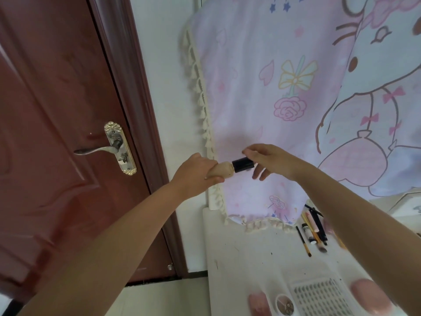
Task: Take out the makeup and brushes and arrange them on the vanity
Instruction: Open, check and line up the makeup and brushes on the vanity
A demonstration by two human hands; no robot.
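I hold a makeup brush up in front of the pink cartoon cloth. My left hand (196, 171) grips its tan bristle head (224, 171). My right hand (271, 161) pinches its short black handle (243, 164) between thumb and fingers. Lower right, on the white vanity (241, 258), lie several thin brushes and pencils (313, 229) side by side, with one black-and-gold brush (304, 241) a little apart to their left.
A clear box of false lashes (319, 297), a small round compact (284, 304) and two pink items (369, 295) sit at the vanity's front. A red-brown door (57, 110) with a metal handle (107, 148) stands to the left. The fringed cloth (296, 87) hangs behind the vanity.
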